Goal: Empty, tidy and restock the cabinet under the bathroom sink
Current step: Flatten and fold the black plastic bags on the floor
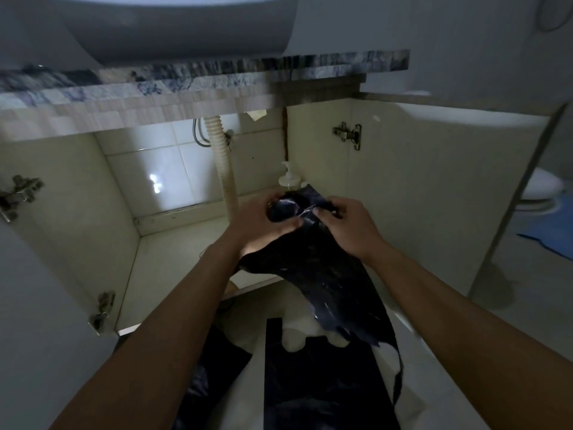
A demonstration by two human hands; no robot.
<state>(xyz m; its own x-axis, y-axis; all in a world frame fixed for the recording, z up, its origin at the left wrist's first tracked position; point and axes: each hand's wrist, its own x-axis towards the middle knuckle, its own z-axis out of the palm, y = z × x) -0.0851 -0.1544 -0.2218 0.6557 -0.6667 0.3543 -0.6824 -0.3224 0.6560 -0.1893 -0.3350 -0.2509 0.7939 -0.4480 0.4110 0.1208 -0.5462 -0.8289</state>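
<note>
Both my hands hold a black plastic bag (322, 274) in front of the open cabinet (77, 212) under the sink. My left hand (257, 225) grips the bag's bunched top from the left, thumb across it. My right hand (347, 225) pinches the same bunched end from the right. The bag's loose tail hangs down towards me. A pump bottle (287, 178) with a white top stands at the cabinet's back right, half hidden behind the bag.
A white ribbed drain hose (224, 169) runs down the cabinet's middle. Both doors (434, 187) stand open, hinges showing. More black bags (325, 383) and something white lie on the floor near me. A toilet (542, 193) and blue mat (552, 240) are at right.
</note>
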